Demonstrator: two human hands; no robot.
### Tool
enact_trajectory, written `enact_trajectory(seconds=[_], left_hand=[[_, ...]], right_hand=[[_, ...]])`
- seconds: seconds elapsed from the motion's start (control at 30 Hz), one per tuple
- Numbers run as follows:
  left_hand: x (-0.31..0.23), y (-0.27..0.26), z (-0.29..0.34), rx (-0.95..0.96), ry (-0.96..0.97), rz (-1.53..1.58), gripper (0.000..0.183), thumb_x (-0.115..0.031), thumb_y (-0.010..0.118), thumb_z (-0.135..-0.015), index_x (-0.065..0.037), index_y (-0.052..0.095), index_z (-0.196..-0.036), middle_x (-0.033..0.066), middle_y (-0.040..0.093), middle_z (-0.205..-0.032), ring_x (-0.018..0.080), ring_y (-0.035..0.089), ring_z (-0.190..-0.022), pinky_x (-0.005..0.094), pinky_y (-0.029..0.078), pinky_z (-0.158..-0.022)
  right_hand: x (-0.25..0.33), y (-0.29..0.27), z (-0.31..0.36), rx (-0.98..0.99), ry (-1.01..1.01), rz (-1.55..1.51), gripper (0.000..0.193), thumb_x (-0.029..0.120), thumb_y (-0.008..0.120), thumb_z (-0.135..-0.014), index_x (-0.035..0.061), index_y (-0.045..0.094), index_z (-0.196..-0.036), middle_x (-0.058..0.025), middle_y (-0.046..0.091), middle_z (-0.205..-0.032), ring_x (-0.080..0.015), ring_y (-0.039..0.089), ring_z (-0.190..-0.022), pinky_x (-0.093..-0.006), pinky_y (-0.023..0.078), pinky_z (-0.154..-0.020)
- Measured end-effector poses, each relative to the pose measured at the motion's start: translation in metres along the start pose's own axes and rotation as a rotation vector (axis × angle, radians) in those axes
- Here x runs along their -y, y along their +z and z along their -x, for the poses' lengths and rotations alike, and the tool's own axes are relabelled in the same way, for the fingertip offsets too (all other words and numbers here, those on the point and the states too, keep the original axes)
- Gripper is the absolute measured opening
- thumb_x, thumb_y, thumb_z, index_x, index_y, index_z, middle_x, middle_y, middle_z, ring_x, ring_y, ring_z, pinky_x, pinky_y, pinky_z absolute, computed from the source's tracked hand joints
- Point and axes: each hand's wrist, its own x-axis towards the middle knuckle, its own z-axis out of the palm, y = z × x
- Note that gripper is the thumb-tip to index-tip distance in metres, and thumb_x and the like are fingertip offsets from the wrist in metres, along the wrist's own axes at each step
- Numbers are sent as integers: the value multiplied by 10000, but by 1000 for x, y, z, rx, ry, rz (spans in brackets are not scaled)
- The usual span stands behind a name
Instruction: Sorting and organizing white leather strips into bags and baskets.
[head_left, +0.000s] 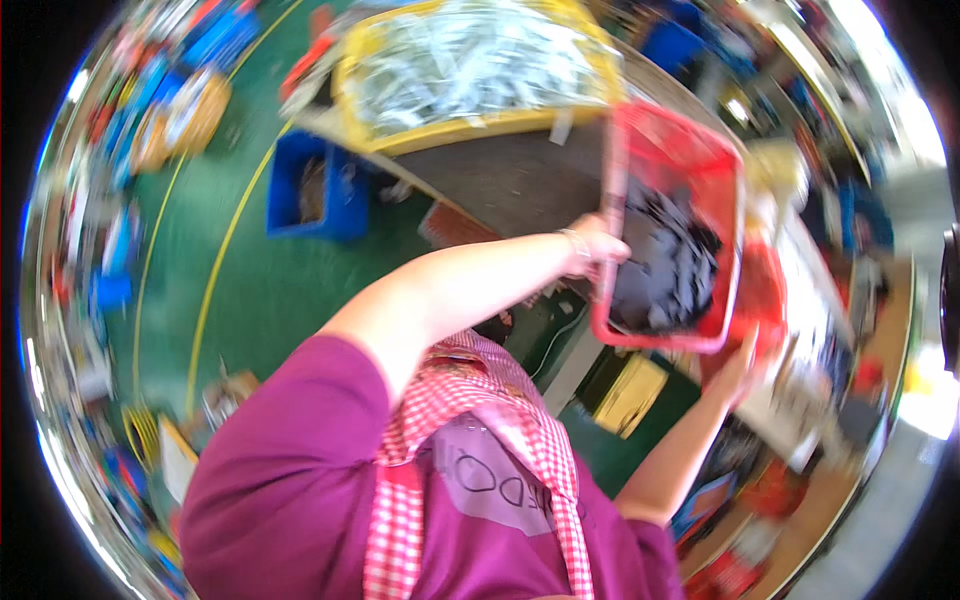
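A red plastic basket (728,215) hangs tilted in front of me, with a heap of dark grey, flat pieces (662,265) inside. My left hand (598,248) is closed on the basket's left rim, its thumb over the edge. Beyond the basket's lower right corner is my right hand (748,368), blurred by motion, against a second red container (765,285). Whether it grips that container or only touches it, I cannot tell. The basket partly covers the second container.
A yellow tray (480,130) full of pale, shiny strips stands on the table (490,180) ahead. On the green floor to the left is a blue bin (345,205). Past the basket, a cluttered bench (790,405) runs along the right. Crates and bags line the far left.
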Motion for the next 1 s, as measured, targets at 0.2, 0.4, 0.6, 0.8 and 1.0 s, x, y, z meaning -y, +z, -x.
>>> enact_trajectory(seconds=[0.2,0.4,0.6,0.8,1.0], left_hand=[[-5,-4,-38,-168,2,-107,752,-267,823,-666,15,509,-1289,189,616,-1189,268,617,-1069,415,555,-794],[29,-128,85,166,215,-45,594,-433,627,-900,-36,521,-1329,83,637,-1185,105,598,-895,245,493,-744],[114,-318,242,-141,169,-201,480,-278,663,-896,8,546,-1262,135,635,-1186,186,592,-1127,321,449,-992],[180,-478,376,-668,144,123,402,-224,660,-883,-8,581,-1213,114,656,-1135,184,622,-1046,305,490,-919],[225,-549,439,-1055,-112,535,368,-221,657,-879,-91,585,-1216,33,655,-1122,119,609,-907,234,462,-745]], right_hand=[[90,36,117,216,-382,-212,291,23,695,-834,-11,565,-1092,-75,551,-987,-174,539,-805,-278,453,-637],[165,88,230,1097,140,-612,119,-17,724,-804,12,655,-897,-2,624,-808,-57,547,-728,-205,460,-673],[284,152,299,1420,-61,-523,140,-58,693,-794,-21,701,-928,-36,681,-787,-75,613,-708,-213,494,-643],[411,257,398,1642,-96,-529,199,54,648,-870,-17,686,-1053,-91,708,-858,-108,659,-766,-240,525,-704],[555,356,449,1714,-768,-511,399,123,701,-821,18,611,-1195,-163,674,-1054,-223,674,-931,-313,535,-784]])
